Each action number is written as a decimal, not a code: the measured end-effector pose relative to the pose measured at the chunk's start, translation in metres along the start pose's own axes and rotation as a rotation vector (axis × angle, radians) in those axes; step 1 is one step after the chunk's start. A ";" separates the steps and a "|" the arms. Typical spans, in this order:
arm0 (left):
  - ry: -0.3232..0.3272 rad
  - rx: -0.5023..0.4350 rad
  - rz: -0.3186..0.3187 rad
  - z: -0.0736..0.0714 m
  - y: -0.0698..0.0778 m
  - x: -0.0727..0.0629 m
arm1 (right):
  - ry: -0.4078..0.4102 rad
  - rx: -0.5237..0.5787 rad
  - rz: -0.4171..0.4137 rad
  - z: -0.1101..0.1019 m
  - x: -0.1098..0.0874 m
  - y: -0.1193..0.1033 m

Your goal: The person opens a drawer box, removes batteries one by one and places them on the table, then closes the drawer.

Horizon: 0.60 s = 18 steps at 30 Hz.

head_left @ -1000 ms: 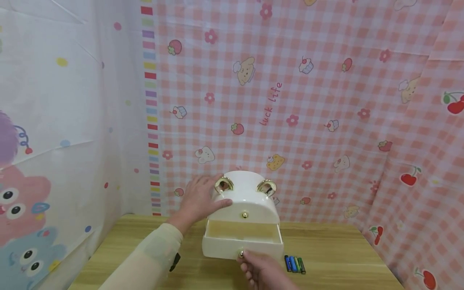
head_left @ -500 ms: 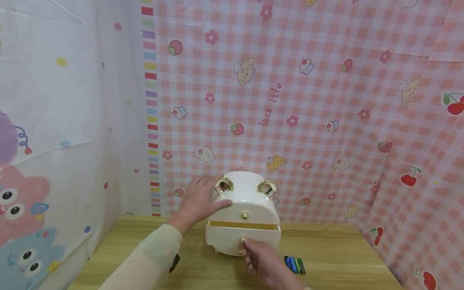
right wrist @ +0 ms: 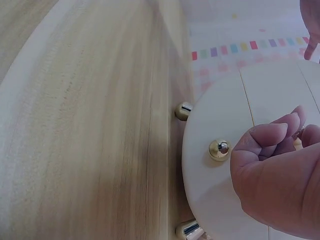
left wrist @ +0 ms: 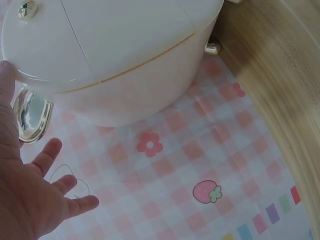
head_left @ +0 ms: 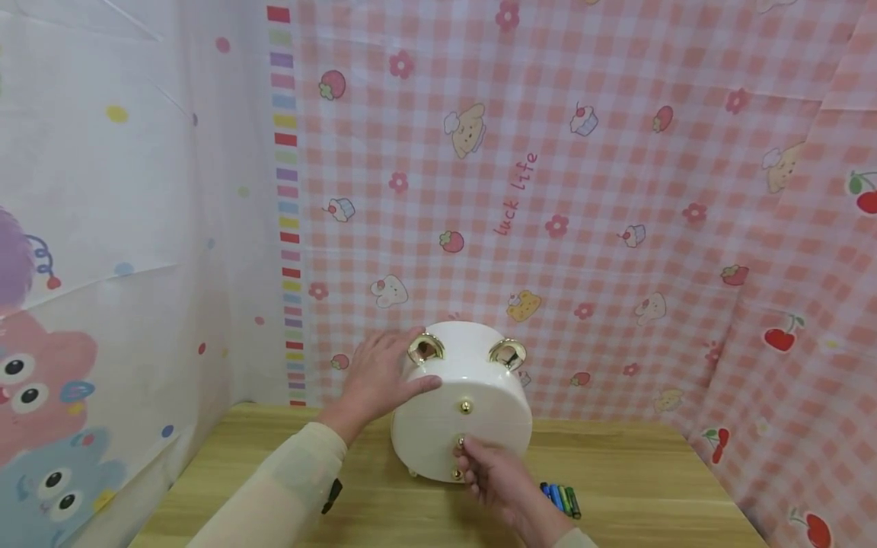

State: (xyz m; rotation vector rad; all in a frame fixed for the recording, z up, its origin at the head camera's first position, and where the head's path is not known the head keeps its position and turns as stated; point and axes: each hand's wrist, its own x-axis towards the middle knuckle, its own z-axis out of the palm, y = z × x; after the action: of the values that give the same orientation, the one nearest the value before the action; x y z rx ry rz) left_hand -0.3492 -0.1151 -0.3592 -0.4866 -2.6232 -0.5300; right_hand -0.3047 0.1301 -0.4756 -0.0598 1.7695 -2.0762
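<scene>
A white rounded drawer box (head_left: 438, 426) with gold ring-shaped ears (head_left: 508, 355) and gold knobs stands on the table, its drawers flush with the front. My left hand (head_left: 380, 380) rests against its upper left side, thumb at the front edge, the other fingers extended near the left ear (left wrist: 32, 115). The middle knob (head_left: 461, 441) is pinched between thumb and curled fingers of my right hand (head_left: 503, 479). Below that hand, the lowest knob (right wrist: 219, 149) shows in the right wrist view. Small gold feet (right wrist: 183, 111) hold the box off the wood.
Several small blue and green cylinders, like batteries (head_left: 562, 499), lie on the wooden table (head_left: 637, 487) to the right. A black object (head_left: 332, 495) shows beside the left sleeve. Pink checked cloth (head_left: 411, 243) hangs right behind the box.
My right hand has pushed the middle drawer inward by its knob, from well pulled out to flush. The left hand has stayed on the box's side.
</scene>
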 end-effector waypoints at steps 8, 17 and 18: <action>0.011 0.006 0.005 0.002 -0.002 0.000 | 0.005 0.015 0.005 0.001 0.001 -0.001; 0.009 0.003 0.003 0.001 -0.002 0.000 | 0.023 0.004 -0.012 -0.002 0.003 0.007; 0.008 0.004 0.002 0.001 -0.002 0.000 | 0.031 -0.001 -0.015 -0.003 0.003 0.009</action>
State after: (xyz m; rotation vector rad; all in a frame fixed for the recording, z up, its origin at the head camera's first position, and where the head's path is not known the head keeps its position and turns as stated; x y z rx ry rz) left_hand -0.3499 -0.1160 -0.3611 -0.4844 -2.6156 -0.5245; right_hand -0.3057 0.1308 -0.4853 -0.0411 1.7936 -2.0980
